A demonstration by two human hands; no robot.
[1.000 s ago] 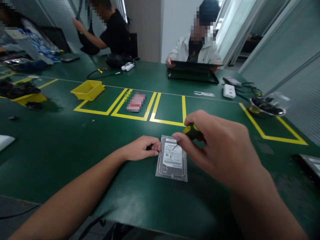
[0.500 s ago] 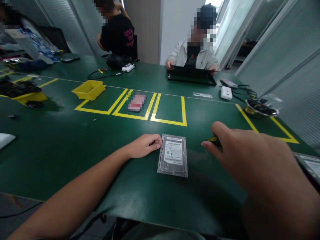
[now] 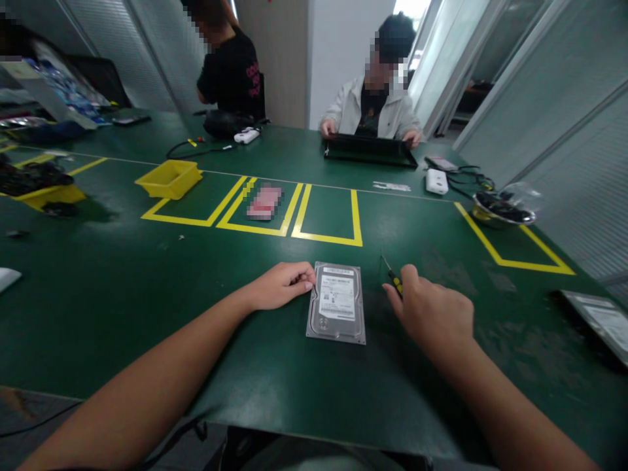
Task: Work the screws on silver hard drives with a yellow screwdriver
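A silver hard drive (image 3: 336, 299) with a white label lies flat on the green table in front of me. My left hand (image 3: 289, 286) rests on the table at its left edge, fingers curled and pinched against that side. To the right of the drive, my right hand (image 3: 432, 307) is closed around a screwdriver (image 3: 394, 281) with a yellow and black handle. The screwdriver's thin metal shaft points up and to the left, its tip apart from the drive. Most of the handle is hidden inside my fist.
A second hard drive (image 3: 601, 320) lies at the right. Beyond are a yellow bin (image 3: 171, 179), a pink object (image 3: 265, 202), yellow tape outlines (image 3: 326, 238) and a bowl of dark parts (image 3: 504, 210). Across the table a person holds a black panel (image 3: 370, 150).
My right hand has drawn away from the camera, down toward the table, with the screwdriver, whose shaft now shows. My left hand and the hard drive keep their places; the view has shifted slightly.
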